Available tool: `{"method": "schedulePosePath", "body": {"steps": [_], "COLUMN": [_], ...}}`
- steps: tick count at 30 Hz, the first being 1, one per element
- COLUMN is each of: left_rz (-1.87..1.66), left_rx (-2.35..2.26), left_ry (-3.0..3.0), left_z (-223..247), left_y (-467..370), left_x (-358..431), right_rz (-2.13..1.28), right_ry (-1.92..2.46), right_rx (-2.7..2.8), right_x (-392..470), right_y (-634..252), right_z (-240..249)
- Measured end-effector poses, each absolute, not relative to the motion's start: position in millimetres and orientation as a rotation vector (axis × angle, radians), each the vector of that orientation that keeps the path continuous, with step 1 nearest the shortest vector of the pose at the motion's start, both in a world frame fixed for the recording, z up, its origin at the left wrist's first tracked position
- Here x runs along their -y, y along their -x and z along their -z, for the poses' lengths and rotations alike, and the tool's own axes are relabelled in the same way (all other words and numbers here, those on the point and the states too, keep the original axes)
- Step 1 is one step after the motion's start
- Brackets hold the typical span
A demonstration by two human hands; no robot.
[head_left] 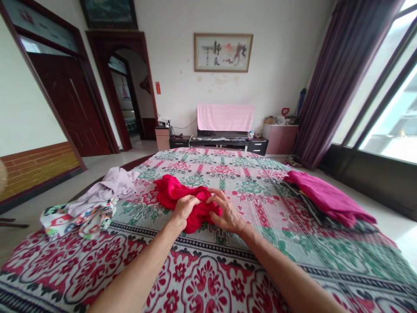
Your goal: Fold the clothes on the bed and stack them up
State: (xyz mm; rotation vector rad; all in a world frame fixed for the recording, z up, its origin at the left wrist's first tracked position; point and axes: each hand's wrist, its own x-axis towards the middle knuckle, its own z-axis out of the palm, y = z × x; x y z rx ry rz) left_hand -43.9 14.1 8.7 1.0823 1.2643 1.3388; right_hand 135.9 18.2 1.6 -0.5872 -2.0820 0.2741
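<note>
A crumpled red cloth (174, 191) lies bunched on the patterned cover (224, 169), near the middle of the view. My left hand (186, 209) grips its near side, thumb pressed on the fabric. On the right end of the same cloth is my right hand (224, 211), its fingers curled around a fold. The two hands are a short gap apart, with red fabric between them. Parts of the fingertips are hidden in the folds.
At the left lie a pale lilac garment (109, 187) and a colourful printed cloth (81, 219). A folded magenta garment (329, 195) tops a stack on the right. Beyond the covered surface stands a low cabinet (257, 146) with a pink cloth (226, 116) above it.
</note>
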Motion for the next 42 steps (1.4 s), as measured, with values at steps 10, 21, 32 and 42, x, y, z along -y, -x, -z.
{"method": "schedulePosePath", "body": {"steps": [10, 21, 32, 42], "left_rz": [-1.313, -1.281, -1.277, -1.325], "left_rx": [-1.210, -0.999, -0.869, -0.906], "left_ry": [-1.092, -0.980, -0.913, -0.918], "left_z": [-15, -20, -16, -17], "left_y": [39, 37, 38, 35], "left_x": [-9, -3, -6, -6], "right_rz": [-0.113, -0.198, -0.420, -0.617], "right_ry": [0.754, 0.747, 0.781, 0.845], "right_rx": [2.020, 1.945, 1.870, 1.693], "right_x": [-20, -19, -15, -17], "right_y": [-136, -136, -133, -128], "right_z": [7, 7, -4, -4]}}
